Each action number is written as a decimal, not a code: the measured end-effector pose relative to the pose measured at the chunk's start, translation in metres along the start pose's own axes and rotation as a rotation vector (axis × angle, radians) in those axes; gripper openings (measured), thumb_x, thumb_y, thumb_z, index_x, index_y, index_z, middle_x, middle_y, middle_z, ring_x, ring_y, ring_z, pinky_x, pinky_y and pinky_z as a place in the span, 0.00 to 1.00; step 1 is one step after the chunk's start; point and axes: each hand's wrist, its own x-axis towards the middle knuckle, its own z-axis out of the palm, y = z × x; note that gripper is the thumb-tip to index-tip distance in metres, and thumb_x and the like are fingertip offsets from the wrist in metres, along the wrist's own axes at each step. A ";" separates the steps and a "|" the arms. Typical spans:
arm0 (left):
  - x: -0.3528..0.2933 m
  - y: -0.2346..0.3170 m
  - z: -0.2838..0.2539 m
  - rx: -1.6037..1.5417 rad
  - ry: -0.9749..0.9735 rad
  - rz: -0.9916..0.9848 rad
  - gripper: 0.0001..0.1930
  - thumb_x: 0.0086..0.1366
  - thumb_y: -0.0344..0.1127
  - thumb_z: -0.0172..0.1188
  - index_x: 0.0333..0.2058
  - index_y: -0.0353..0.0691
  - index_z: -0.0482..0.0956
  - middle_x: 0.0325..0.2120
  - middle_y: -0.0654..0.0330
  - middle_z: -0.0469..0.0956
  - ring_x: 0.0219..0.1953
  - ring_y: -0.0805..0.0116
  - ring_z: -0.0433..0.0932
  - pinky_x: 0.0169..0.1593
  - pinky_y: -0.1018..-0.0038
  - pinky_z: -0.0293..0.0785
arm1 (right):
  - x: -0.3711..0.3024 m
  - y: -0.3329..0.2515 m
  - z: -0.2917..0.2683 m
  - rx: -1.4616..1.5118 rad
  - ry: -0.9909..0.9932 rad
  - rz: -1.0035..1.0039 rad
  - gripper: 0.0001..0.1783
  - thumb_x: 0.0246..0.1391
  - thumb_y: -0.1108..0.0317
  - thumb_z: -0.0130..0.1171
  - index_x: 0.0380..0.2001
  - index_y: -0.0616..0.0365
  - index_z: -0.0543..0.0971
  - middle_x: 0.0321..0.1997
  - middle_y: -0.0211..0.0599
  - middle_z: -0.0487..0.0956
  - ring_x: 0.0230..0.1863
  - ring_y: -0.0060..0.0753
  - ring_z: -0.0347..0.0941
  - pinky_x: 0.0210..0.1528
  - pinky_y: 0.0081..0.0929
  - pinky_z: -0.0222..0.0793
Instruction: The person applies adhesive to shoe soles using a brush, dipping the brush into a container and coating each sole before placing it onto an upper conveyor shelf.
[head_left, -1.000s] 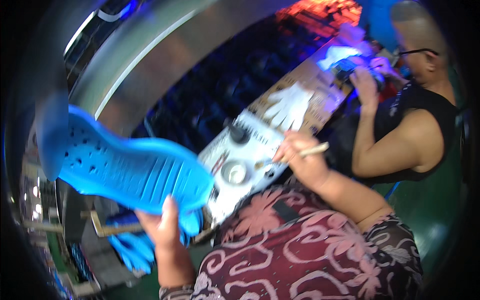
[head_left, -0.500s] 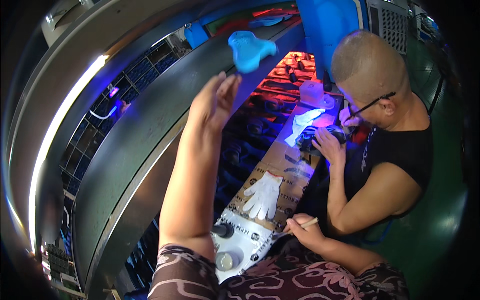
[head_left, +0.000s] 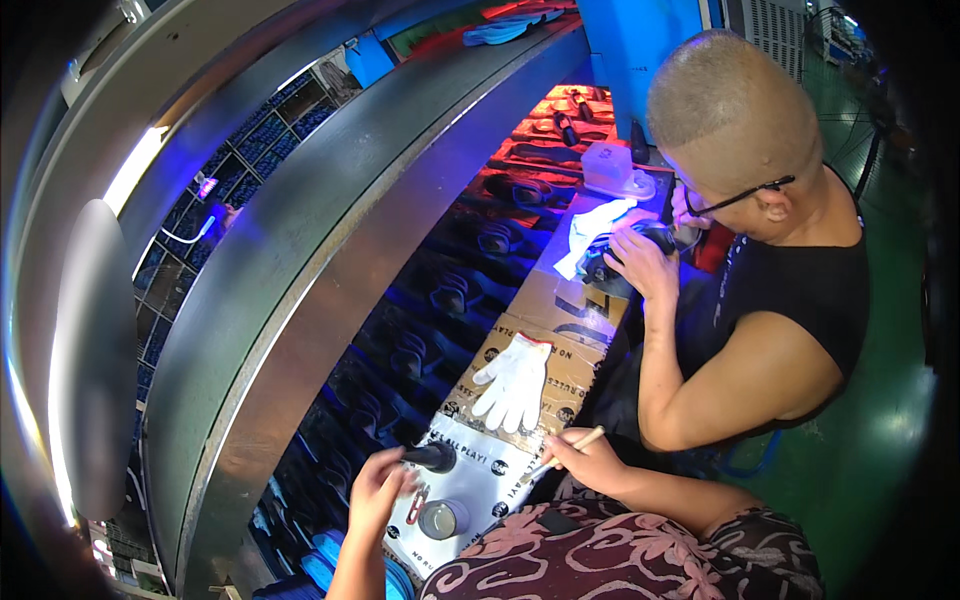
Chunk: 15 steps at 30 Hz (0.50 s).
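My left hand is low at the left of the work board, fingers loosely bent and a little blurred, nothing visible in it. Its fingertips are close to the narrow end of a black tapered object; contact is unclear. My right hand grips a thin brush with a pale wooden handle, its tip pointing down-left over the board. Between the hands stands a small clear jar, a red-edged item beside it. Farther up the board lies a white knit glove.
A curved dark conveyor belt with a metal side rises at the left, blue pieces at its far end. Below it, a rack holds several dark shoes. A co-worker sits at right, hands on a dark shoe under blue light.
My left hand has come down from above the belt to beside the black tapered object. The blue piece seen in the air near its fingertips is gone from there. My right hand still has the brush.
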 end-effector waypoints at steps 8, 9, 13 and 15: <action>-0.204 -0.148 -0.113 0.851 0.815 -0.155 0.30 0.53 0.29 0.61 0.56 0.33 0.65 0.40 0.49 0.77 0.39 0.55 0.77 0.44 0.64 0.74 | 0.009 0.011 0.061 -0.010 -0.158 0.159 0.15 0.63 0.66 0.49 0.26 0.61 0.79 0.26 0.31 0.78 0.27 0.18 0.71 0.32 0.18 0.67; -0.212 -0.140 -0.105 0.800 0.756 -0.356 0.31 0.53 0.31 0.61 0.57 0.33 0.64 0.41 0.48 0.77 0.40 0.52 0.77 0.45 0.63 0.73 | 0.010 0.014 0.067 0.022 -0.169 0.141 0.15 0.63 0.66 0.48 0.27 0.62 0.78 0.27 0.32 0.79 0.27 0.19 0.72 0.32 0.18 0.68; -0.212 -0.171 -0.099 1.059 0.585 -0.501 0.24 0.52 0.38 0.59 0.47 0.34 0.69 0.35 0.41 0.78 0.36 0.42 0.78 0.42 0.55 0.74 | 0.012 0.009 0.095 -0.073 -0.165 0.138 0.20 0.64 0.58 0.49 0.24 0.62 0.78 0.23 0.32 0.77 0.25 0.18 0.69 0.30 0.17 0.65; -0.209 -0.173 -0.102 1.094 0.586 -0.505 0.18 0.52 0.36 0.57 0.39 0.33 0.68 0.28 0.41 0.78 0.31 0.40 0.78 0.38 0.52 0.74 | 0.011 0.008 0.110 -0.159 -0.187 0.099 0.24 0.64 0.55 0.47 0.23 0.61 0.79 0.19 0.26 0.71 0.22 0.16 0.62 0.26 0.16 0.58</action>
